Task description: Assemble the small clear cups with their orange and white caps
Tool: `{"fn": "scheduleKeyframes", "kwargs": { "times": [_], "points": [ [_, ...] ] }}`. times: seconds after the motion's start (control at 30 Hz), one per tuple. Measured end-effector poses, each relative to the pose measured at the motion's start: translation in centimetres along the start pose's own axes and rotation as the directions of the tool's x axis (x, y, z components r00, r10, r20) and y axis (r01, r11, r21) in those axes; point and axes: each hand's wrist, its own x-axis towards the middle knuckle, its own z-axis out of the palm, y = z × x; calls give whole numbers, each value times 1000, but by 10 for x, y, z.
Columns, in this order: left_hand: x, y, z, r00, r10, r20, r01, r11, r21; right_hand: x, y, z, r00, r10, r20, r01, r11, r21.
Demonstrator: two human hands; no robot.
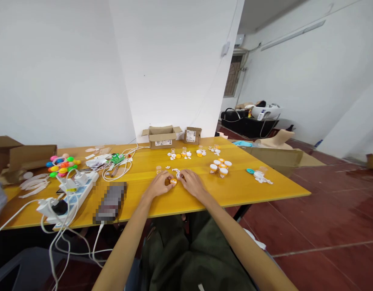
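Note:
My left hand (158,185) pinches a small round orange and white lid (173,182) between thumb and fingers, just above the table. Close beside it, my right hand (191,182) has its fingers closed at a small white plastic piece (178,174); the fingers partly cover it. A clear plastic cup (158,169) stands behind my left hand. Small white loose parts (168,167) lie just beyond both hands. To the right, several clear cups with orange and white tops (222,165) stand grouped together.
Small piles of white and orange parts (201,152) lie farther back. Two cardboard boxes (162,141) stand by the wall. At left are a power strip (80,198) with tangled cables, a phone (110,202) and a colourful ball toy (63,165). A teal ring (250,171) lies at right.

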Motion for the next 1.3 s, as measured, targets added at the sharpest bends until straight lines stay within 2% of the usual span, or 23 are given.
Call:
{"fn": "scheduleKeyframes", "kwargs": {
  "times": [0.17, 0.3, 0.47, 0.67, 0.83, 1.3],
  "points": [
    [0, -2, 1, 1000, -1, 12, 1, 1000, 2, 0, 2, 0, 996, 89, 3, -87, 976, 199],
    [0, -2, 1, 1000, 4, 15, -4, 1000, 13, 3, 3, -1, 990, 137, 25, -134, 890, 436],
    [1, -2, 1, 1000, -2, 18, 1, 1000, 12, 5, 6, -1, 980, 181, 83, -195, 785, 589],
    [1, -3, 1, 1000, -4, 22, 4, 1000, -9, 5, 8, -1, 976, 176, 132, -219, 731, 646],
    [1, -7, 3, 999, -9, 33, 9, 1000, -16, 5, 8, -1, 977, 173, 124, -210, 696, 687],
    [1, -4, 4, 998, -49, 38, 55, 982, -182, 5, 11, -1, 973, 162, 164, -230, 696, 680]
  ]
}}
